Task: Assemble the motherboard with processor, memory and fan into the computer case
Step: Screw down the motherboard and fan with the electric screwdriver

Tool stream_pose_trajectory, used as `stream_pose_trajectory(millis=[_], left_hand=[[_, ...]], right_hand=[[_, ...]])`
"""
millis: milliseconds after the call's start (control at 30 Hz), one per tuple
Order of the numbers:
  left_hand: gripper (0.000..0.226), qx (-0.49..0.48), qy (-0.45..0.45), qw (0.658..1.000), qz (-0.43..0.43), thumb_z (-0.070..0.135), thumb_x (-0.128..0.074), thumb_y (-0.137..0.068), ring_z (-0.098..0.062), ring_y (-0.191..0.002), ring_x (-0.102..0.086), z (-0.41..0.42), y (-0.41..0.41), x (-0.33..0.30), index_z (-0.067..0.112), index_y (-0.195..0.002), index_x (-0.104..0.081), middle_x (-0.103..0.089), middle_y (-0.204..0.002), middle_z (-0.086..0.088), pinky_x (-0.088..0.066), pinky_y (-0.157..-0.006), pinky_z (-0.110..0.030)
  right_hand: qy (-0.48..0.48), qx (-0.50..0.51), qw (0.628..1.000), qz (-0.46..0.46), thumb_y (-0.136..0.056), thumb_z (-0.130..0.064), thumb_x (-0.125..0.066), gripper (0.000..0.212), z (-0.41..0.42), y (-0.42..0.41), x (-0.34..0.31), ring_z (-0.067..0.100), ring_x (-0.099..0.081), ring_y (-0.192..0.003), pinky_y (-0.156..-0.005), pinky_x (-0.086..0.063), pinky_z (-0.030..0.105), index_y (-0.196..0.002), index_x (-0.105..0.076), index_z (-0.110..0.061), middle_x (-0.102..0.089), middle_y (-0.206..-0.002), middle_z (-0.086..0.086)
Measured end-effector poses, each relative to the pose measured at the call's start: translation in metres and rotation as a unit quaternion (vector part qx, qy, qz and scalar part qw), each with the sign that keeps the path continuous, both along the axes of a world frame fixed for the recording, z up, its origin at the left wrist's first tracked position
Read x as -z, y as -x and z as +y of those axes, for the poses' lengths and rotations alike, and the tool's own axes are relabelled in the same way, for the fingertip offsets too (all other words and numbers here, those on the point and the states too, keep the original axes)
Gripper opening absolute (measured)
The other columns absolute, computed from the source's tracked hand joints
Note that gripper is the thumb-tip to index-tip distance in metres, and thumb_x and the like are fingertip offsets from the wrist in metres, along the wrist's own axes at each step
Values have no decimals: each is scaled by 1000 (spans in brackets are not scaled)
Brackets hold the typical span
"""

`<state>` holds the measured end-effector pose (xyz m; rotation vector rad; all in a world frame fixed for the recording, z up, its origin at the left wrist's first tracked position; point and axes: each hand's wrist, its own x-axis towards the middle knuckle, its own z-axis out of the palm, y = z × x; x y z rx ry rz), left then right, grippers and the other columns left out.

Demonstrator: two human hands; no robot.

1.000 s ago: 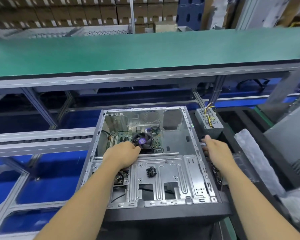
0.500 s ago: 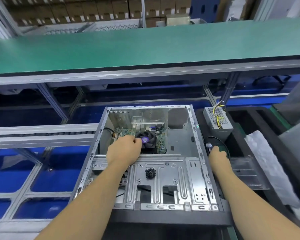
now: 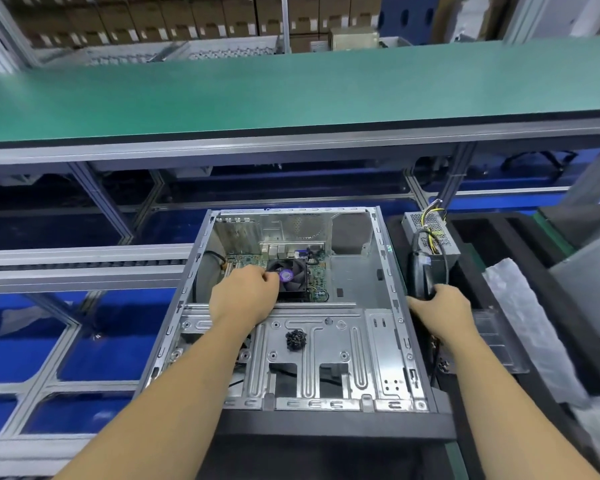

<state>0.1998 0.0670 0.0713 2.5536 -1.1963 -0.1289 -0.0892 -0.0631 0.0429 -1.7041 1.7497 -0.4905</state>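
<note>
While the computer case [image 3: 388, 271] lies open side up, long axis running away from you with its rear panel at the far end, the motherboard [image 3: 314, 275] sits flat in the far half, fan [image 3: 290, 277] facing up. Your left hand [image 3: 245, 294] reaches inside, fingers curled at the fan's left edge; a firm grip cannot be told. Your right hand [image 3: 440, 308] clasps a black cable bundle [image 3: 421, 271] just outside the right wall, leading to the power supply [image 3: 430, 233]. A metal drive bracket [image 3: 326, 355] spans the near half, crossed by your left forearm.
</note>
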Motion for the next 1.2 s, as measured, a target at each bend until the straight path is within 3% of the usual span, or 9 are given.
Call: stream_pose_trajectory(millis=[67, 167, 300, 433, 633, 800, 967, 1133, 1200], left_hand=[[35, 0, -1, 1000, -1, 38, -38, -85, -19, -51, -55, 0, 0, 0, 18, -59, -50, -58, -56, 3, -35, -49, -24], [35, 1, -4, 1000, -4, 38, -37, -85, -20, -53, -56, 0, 0, 1, 17, -61, -53, -59, -58, 2, -39, -51, -26], [35, 7, 1, 1000, -5, 36, -37, -85, -20, -54, -55, 0, 0, 1, 16, -61, -53, -59, -59, 2, -40, -53, -26], [37, 10, 6, 1000, -9, 35, -37, -87, -20, -56, -54, 1, 0, 2, 15, -61, -54, -59, -61, 1, -39, -54, -26], [39, 11, 5, 1000, -11, 36, -35, -88, -20, -55, -54, 2, 0, 3, 16, -63, -57, -58, -61, 1, -35, -53, -26], [37, 21, 0, 1000, -6, 36, -34, -89, -21, -59, -55, 6, 1, 0, 16, -67, -56, -59, -65, 0, -43, -59, -28], [37, 42, -21, 999, -6, 38, -31, -90, -22, -62, -58, 9, 3, -2, 17, -68, -52, -61, -68, -1, -51, -67, -32], [37, 48, -39, 998, -6, 37, -31, -91, -18, -61, -56, 8, 2, -2, 18, -68, -53, -59, -66, 1, -43, -59, -28], [36, 47, -37, 998, 12, 38, -30, -92, -18, -64, -57, 9, 1, -3, 19, -70, -52, -60, -69, 3, -47, -63, -30]], right_hand=[[8, -1, 999, -48, -82, -31, -77, 36, 5, 9, -7, 21, -50, -66, -51, -34, 29, -83, -50, -8, -58, -79, 6], [14, 23, 990, -139, -79, -31, -76, 38, 15, 24, -22, 22, -57, -74, -56, -41, 31, -105, -55, -12, -62, -90, 4], [61, 51, 970, -232, -66, -34, -69, 34, 34, 38, -58, 25, -55, -69, -61, -46, 33, -91, -56, -15, -61, -79, 6], [73, 70, 934, -343, -57, -23, -69, 27, 55, 56, -99, 22, -47, -59, -61, -45, 36, -76, -51, -18, -51, -65, 3], [47, -3, 818, -573, -69, -12, -71, 23, 82, 53, -135, 20, -53, -63, -62, -58, 43, -84, -54, -19, -52, -70, 6], [70, 61, 749, -655, -88, -4, -57, 14, 86, 21, -153, 19, -56, -56, -60, -56, 38, -94, -46, -10, -57, -68, 5], [119, 99, 703, -694, -84, 0, -58, 24, 78, 3, -163, 20, -49, -51, -56, -46, 29, -100, -42, -8, -49, -67, 6], [181, 107, 669, -713, -76, -10, -67, 44, 62, -23, -169, 23, -50, -51, -57, -47, 33, -111, -41, -4, -44, -74, 13], [227, 98, 664, -706, -80, -6, -67, 39, 53, -37, -169, 25, -52, -50, -60, -47, 37, -111, -43, -3, -46, -77, 16]])
